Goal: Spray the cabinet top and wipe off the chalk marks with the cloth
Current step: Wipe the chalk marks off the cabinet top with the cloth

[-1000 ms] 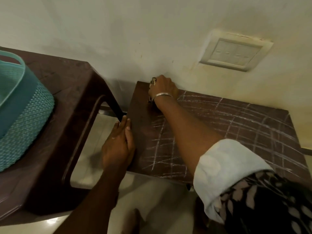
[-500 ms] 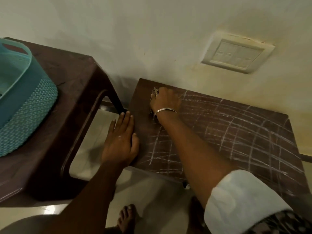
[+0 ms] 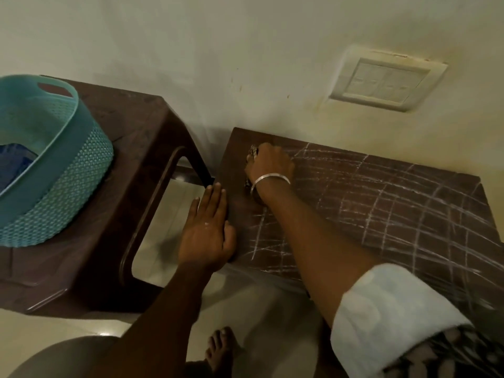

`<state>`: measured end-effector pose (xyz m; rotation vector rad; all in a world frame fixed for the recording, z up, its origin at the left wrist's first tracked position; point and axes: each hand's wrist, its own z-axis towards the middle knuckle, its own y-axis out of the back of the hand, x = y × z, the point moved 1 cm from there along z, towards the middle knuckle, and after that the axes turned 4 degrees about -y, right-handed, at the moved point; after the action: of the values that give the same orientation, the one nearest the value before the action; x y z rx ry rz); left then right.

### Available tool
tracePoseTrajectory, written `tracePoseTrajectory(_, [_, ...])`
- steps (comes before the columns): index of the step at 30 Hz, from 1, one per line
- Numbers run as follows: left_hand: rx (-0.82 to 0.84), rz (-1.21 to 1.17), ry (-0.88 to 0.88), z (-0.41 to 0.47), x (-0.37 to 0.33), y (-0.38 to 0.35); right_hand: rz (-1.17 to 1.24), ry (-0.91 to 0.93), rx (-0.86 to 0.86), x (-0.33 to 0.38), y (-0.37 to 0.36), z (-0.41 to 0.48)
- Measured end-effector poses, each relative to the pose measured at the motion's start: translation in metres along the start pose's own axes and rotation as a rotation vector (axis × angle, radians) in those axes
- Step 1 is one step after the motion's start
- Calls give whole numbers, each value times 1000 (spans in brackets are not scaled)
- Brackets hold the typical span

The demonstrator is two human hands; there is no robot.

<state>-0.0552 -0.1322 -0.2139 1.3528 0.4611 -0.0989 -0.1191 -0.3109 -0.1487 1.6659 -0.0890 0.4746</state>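
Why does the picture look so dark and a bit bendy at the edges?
In the head view the light is dim and yellowish; the wide lens stretches the cabinet top toward the corner; the white sleeve near the camera is blurry; a small shine sits on the floor; the right hand mostly hides the cloth.

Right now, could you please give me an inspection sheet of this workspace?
Surface: cabinet top, chalk marks across most of it, left end bare.
Job's things: cloth under right hand.
Clutter: basket on stool, left.
Grippers: right hand grips cloth; left hand flat on cabinet's left edge.
Cables: nothing seen.
Surroundings: wall with switch plate; floor, bare foot below.
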Motion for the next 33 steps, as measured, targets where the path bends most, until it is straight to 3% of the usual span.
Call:
tracePoseTrajectory(4, [-74,-100,48,-1,-1,3,32,-42,-1,5,5,7])
tracePoseTrajectory(9, [-107,-113,83,-2,-2,3,11,14,-2,-6,-11,-58])
tracePoseTrajectory(16, [-113,-117,88,-4,-3,1,18,-25,14,3,0,-31])
tracePoseTrajectory(22, [-143,-195,155,-2,-4,0,5,13,12,-8,-13,-97])
tracePoseTrajectory(28, [-185,-275,198,-1,-7,4,16,-9,33,4,0,-68])
tracePoseTrajectory(33, [-216,-333,214,-5,-4,3,8,17,27,-5,-12,-131])
